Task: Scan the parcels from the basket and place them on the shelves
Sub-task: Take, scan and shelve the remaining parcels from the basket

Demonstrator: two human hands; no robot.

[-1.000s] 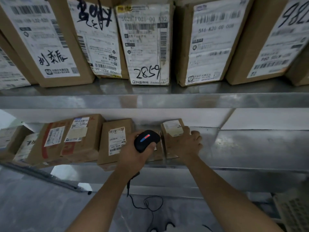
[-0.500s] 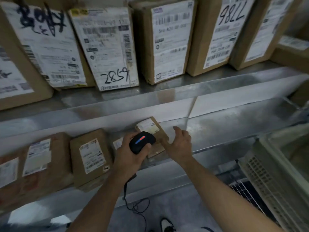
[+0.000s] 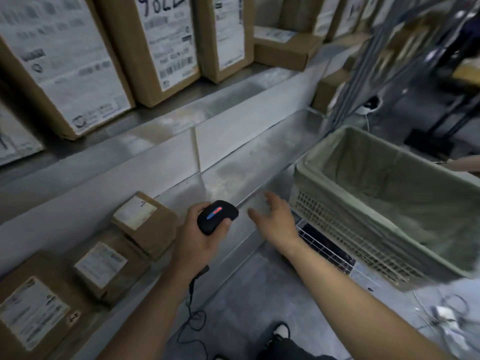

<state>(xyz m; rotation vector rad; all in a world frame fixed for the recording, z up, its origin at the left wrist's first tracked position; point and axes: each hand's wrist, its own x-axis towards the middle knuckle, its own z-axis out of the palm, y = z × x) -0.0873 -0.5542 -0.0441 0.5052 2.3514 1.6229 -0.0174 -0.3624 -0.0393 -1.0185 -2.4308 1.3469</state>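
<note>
Left hand (image 3: 197, 237) — grips black scanner (image 3: 217, 216). Right hand (image 3: 275, 216) — fingers spread, empty. Upper box (image 3: 155, 42) marked "9822".

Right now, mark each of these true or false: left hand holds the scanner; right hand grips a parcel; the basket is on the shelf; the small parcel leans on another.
1. The left hand holds the scanner. True.
2. The right hand grips a parcel. False: it is open and holds nothing.
3. The basket is on the lower shelf. False: it stands beside the shelf, to the right.
4. The small parcel leans on another. True.
</note>
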